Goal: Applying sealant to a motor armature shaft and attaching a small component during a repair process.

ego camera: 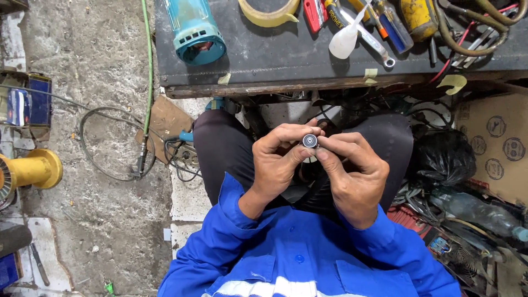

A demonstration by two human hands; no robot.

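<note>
Small round bearing (309, 141), silver with dark centre, pinched between both hands over the lap, just below the tabletop (286, 55) edge. Left hand (278, 159) curled, thumb and fingertips gripping the bearing's left side. Right hand (352, 170) curled, thumb and forefinger pressed on its right side. Blue sleeves below. On the tabletop above the bearing: teal tool housing (195, 30) up-left, tape roll (268, 11) straight above, white plastic spoon (346, 36) and screwdrivers (385, 22) up-right. Yellow part (33, 169) on the floor far left of the bearing; cardboard box (495, 143) to the right.
</note>
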